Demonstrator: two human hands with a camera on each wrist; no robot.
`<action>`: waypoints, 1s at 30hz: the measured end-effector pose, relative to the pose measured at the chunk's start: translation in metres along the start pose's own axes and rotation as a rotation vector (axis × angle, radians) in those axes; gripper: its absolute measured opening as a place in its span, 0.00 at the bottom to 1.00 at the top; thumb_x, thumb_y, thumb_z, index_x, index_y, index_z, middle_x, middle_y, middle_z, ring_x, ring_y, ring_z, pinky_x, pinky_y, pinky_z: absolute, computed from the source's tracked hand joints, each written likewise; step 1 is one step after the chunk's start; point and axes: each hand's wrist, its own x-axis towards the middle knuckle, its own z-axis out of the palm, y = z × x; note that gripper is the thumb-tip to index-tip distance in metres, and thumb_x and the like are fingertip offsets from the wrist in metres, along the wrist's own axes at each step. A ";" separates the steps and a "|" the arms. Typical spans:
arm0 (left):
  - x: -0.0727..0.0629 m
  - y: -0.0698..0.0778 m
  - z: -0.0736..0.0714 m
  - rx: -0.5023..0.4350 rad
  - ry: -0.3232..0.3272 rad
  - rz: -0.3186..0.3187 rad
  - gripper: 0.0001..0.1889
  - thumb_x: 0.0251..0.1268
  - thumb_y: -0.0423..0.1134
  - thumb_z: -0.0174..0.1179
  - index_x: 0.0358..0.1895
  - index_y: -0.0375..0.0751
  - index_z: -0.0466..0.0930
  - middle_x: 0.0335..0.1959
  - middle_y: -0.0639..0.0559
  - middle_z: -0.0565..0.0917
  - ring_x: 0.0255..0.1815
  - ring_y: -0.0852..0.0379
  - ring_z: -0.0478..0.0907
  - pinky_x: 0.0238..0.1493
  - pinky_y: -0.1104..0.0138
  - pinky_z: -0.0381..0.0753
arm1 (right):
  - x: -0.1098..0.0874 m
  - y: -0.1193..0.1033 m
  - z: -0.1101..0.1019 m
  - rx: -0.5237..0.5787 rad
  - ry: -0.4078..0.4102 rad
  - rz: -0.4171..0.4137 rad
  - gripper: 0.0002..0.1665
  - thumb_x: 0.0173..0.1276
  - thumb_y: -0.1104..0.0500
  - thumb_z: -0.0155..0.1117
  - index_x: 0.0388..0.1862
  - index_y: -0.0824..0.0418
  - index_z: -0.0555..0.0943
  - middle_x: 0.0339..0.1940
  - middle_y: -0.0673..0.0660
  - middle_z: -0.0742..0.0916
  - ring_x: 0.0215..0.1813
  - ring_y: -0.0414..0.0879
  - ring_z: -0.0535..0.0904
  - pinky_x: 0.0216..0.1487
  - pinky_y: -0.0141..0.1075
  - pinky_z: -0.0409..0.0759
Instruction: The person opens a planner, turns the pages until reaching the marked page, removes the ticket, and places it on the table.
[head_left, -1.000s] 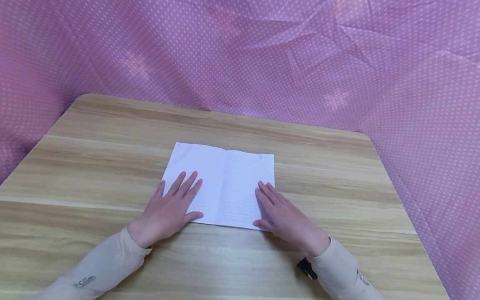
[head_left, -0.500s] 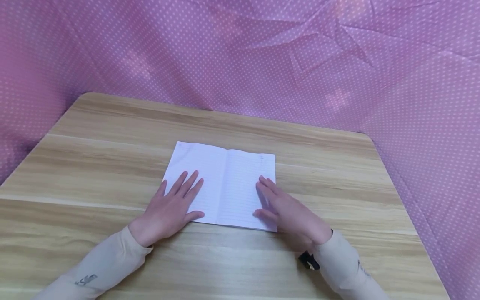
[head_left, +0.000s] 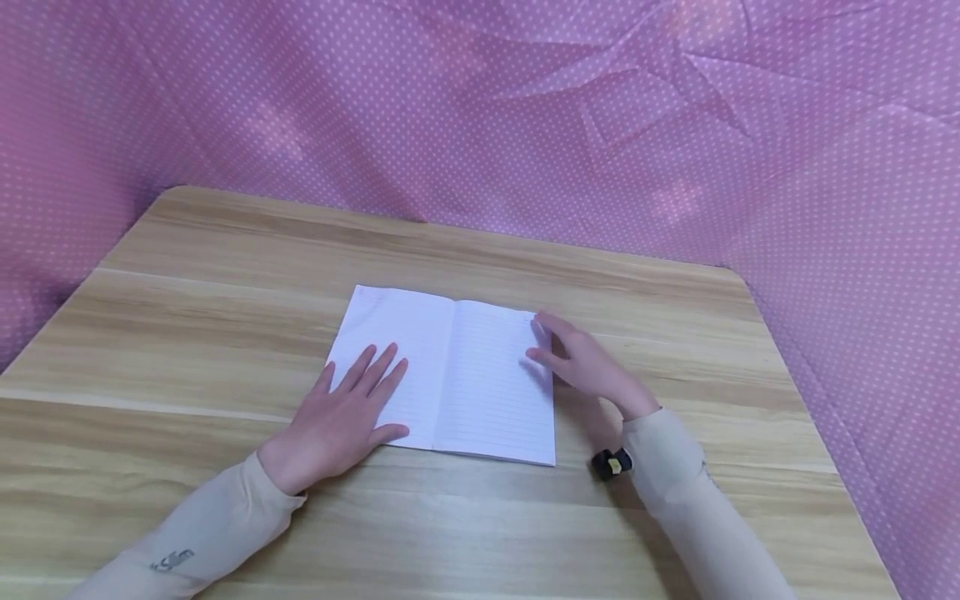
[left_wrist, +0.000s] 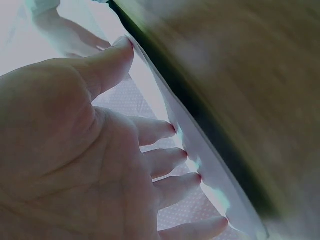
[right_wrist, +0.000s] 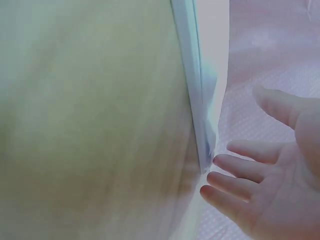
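Observation:
An open notebook [head_left: 487,392] with white, ruled pages lies on the wooden table, its centre fold pointing away from me. My left hand [head_left: 330,429] rests palm down with spread fingers on the left page. In the left wrist view, its straight fingers [left_wrist: 167,162] and thumb touch the paper. My right hand [head_left: 588,362] is at the far right corner of the notebook. The right wrist view shows its fingers [right_wrist: 237,167] extended beside the page corner, thumb apart and nothing pinched. Whether those fingertips touch the paper, I cannot tell.
The light wooden table [head_left: 225,333] has rounded far corners. Pink cloth with white dots [head_left: 480,125] hangs behind it and along both sides. A black device [head_left: 611,464] is strapped under my right wrist.
My right hand has lifted from the lower right page and moved away from me to the far right corner. The left hand stays in place, and the notebook has hardly shifted.

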 end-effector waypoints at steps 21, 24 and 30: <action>0.001 -0.002 0.004 0.001 -0.005 -0.008 0.40 0.70 0.56 0.57 0.77 0.38 0.55 0.78 0.40 0.52 0.78 0.40 0.46 0.67 0.33 0.48 | 0.005 0.010 -0.009 0.259 0.192 -0.033 0.29 0.69 0.68 0.63 0.67 0.71 0.70 0.67 0.68 0.75 0.69 0.60 0.70 0.69 0.47 0.66; 0.001 -0.002 0.005 0.004 -0.003 -0.007 0.40 0.70 0.56 0.56 0.76 0.38 0.55 0.78 0.40 0.52 0.78 0.39 0.46 0.67 0.33 0.48 | 0.002 0.011 -0.007 0.398 0.212 -0.005 0.30 0.66 0.72 0.62 0.68 0.72 0.69 0.64 0.69 0.77 0.64 0.62 0.75 0.63 0.41 0.74; 0.000 0.001 0.001 -0.001 -0.001 -0.006 0.39 0.70 0.55 0.57 0.76 0.37 0.57 0.78 0.40 0.53 0.78 0.39 0.47 0.67 0.33 0.50 | -0.008 0.012 -0.003 0.624 0.181 0.109 0.34 0.66 0.75 0.60 0.71 0.71 0.64 0.64 0.71 0.76 0.62 0.63 0.76 0.55 0.34 0.78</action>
